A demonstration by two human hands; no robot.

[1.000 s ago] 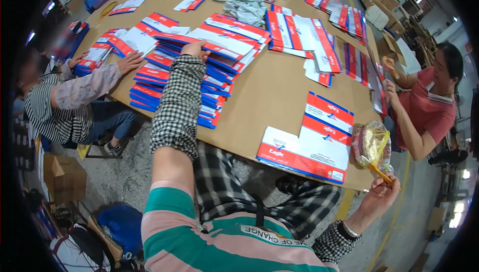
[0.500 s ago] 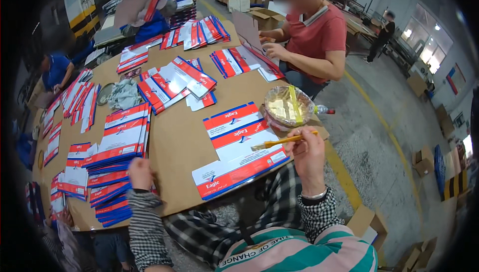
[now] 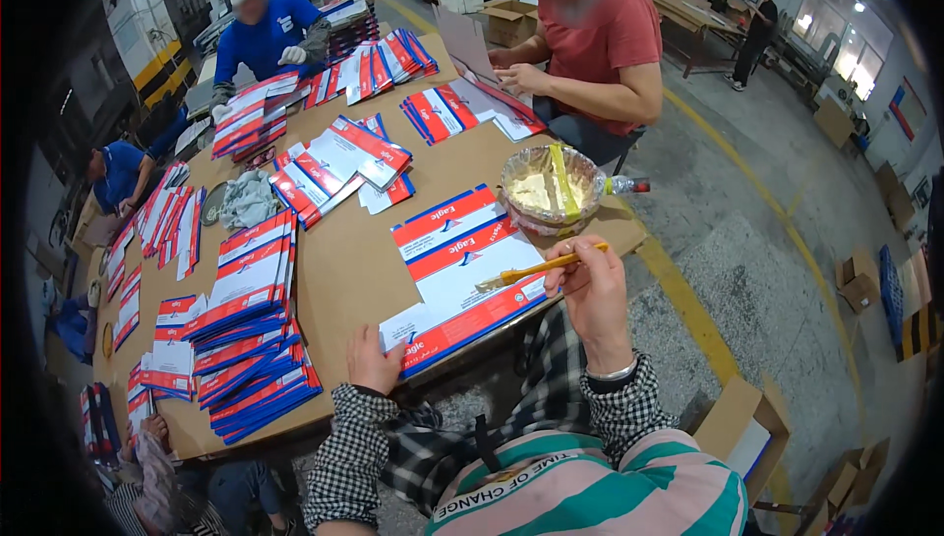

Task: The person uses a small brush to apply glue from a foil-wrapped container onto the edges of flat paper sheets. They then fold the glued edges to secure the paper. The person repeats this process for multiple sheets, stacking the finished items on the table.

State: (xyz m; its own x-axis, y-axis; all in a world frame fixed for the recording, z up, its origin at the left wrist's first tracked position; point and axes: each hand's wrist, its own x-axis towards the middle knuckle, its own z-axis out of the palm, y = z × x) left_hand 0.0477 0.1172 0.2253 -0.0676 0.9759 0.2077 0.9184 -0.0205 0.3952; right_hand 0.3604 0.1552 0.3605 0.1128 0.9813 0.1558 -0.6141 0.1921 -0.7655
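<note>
A: Hands first, quick.

B: Right hand [image 3: 593, 285] is closed around a yellow brush [image 3: 536, 268], bristle end pointing to 9 o'clock and resting on the flat printed carton sheet [image 3: 460, 275]. Left hand [image 3: 372, 361] lies fairly flat, fingers spread a little, pressing the sheet's near corner at the table [image 3: 344, 270] edge; it grips nothing.

A: Where's the sheet?

B: Table edge straight ahead of the person, white with red and blue bands, lying flat. Its near corner hangs slightly past the edge.

A: Containers?

B: Round bowl [image 3: 551, 192] at 1 o'clock from the sheet, just beside it, lined with clear film, pale yellowish paste inside, likely glue. A yellow strip lies across it. Brown cardboard boxes [image 3: 511, 20] at 12 o'clock near the person in red; contents can't be told.

A: Risks?

B: My guess: the sheet could slide off the edge if the left hand lifts. A loaded brush might drip onto the printed face. The bowl sits close to the table corner, so an elbow could knock it. Stack of folded cartons [image 3: 246, 339] at 9 o'clock is well apart.
</note>
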